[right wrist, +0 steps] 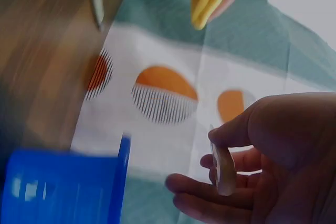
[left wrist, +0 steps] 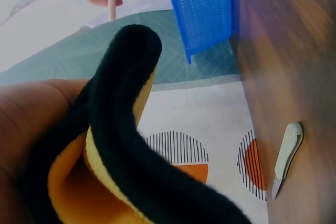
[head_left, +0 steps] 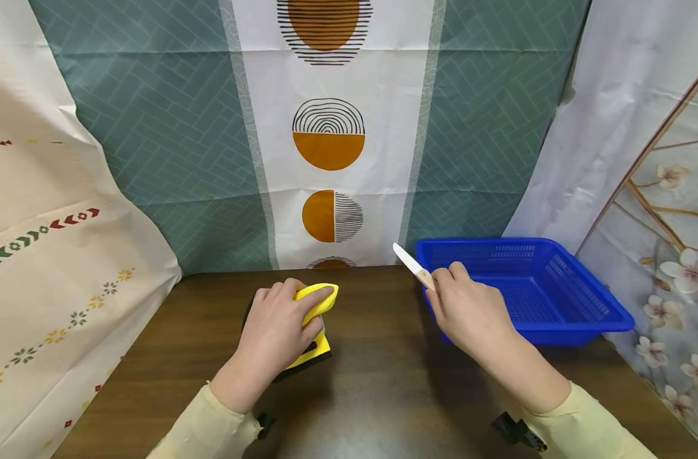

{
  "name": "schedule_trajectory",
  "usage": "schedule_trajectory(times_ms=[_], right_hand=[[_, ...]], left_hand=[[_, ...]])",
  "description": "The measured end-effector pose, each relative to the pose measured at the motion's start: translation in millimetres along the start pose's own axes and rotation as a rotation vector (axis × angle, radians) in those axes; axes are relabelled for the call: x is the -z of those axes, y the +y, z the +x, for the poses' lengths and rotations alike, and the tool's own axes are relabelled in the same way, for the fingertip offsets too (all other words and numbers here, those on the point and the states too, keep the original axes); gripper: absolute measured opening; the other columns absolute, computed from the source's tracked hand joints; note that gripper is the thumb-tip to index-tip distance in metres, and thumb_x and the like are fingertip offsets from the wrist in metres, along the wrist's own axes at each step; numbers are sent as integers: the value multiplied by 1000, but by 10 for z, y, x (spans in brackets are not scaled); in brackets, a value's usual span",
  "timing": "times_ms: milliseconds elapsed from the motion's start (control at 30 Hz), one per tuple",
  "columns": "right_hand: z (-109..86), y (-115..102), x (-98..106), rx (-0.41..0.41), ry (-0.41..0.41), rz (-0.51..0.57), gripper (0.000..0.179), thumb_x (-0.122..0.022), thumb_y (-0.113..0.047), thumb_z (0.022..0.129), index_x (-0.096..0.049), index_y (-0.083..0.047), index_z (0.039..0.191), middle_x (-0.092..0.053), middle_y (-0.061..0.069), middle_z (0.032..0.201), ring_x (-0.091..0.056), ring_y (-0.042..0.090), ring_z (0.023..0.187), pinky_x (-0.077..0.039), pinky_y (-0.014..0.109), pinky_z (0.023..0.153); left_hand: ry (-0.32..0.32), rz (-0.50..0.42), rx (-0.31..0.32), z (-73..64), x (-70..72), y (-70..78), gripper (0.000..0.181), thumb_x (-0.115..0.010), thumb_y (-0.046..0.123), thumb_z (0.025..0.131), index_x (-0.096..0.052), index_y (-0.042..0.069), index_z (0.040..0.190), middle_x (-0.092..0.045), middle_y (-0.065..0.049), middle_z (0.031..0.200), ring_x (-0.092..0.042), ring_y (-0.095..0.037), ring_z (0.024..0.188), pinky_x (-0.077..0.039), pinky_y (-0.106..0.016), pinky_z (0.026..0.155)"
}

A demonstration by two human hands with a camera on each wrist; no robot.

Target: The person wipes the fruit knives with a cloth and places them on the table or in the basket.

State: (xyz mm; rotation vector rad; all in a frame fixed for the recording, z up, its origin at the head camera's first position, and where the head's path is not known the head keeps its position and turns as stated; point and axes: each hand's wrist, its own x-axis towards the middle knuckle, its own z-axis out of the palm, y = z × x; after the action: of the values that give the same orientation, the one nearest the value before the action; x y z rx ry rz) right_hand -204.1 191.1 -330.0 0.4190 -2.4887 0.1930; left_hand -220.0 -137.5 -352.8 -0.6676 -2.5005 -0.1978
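Note:
My left hand (head_left: 274,325) grips a bunched yellow cloth with black edging (head_left: 320,303) above the table, left of centre. In the left wrist view the black edge (left wrist: 121,98) fills the foreground. My right hand (head_left: 472,306) holds a small knife (head_left: 414,268) by its pale wooden handle, blade angled up and left, beside the blue basket (head_left: 603,303). The right wrist view shows the knife handle (right wrist: 226,171) between thumb and fingers. A second knife with a pale handle (left wrist: 289,150) lies on the table; in the head view the left hand and cloth mostly hide it.
The brown wooden table (head_left: 383,395) meets a green and white patterned curtain (head_left: 182,127) at the back. Cream cloth (head_left: 56,255) hangs at the left, floral cloth (head_left: 670,223) at the right. The perforated basket stands at the table's back right.

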Motion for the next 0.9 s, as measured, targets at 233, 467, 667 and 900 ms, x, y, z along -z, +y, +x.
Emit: schedule_trajectory(times_ms=[233,467,667,900], right_hand=[[48,435,67,-112,-115,-61,23,-72,-21,104,-63,-1,96,-51,12,81,-51,27,56,-46,52,44],[-4,786,5,-203,-238,-108,27,-69,-21,103,-58,2,93,-54,16,81,-58,36,62,-50,60,51],[-3,980,-93,-271,-382,-127,27,-64,-20,103,-59,6,96,-57,21,86,-64,43,73,-54,65,61],[34,1143,-216,-324,-571,-119,28,-59,-17,103,-65,10,110,-65,27,98,-69,49,95,-56,69,76]], left_hand=[[1,-30,-5,-25,33,27,51,-77,19,92,-77,31,141,-70,-12,117,-66,-32,102,-49,-52,87],[-10,-43,-11,-61,26,65,49,-79,19,92,-77,31,140,-69,-13,118,-66,-32,102,-49,-51,85],[-18,-49,-12,-97,0,64,49,-81,21,92,-77,32,140,-69,-12,115,-65,-30,99,-48,-49,83],[-1,-46,-22,-135,-27,69,50,-86,22,90,-78,32,138,-68,-11,110,-64,-29,94,-48,-49,82]])
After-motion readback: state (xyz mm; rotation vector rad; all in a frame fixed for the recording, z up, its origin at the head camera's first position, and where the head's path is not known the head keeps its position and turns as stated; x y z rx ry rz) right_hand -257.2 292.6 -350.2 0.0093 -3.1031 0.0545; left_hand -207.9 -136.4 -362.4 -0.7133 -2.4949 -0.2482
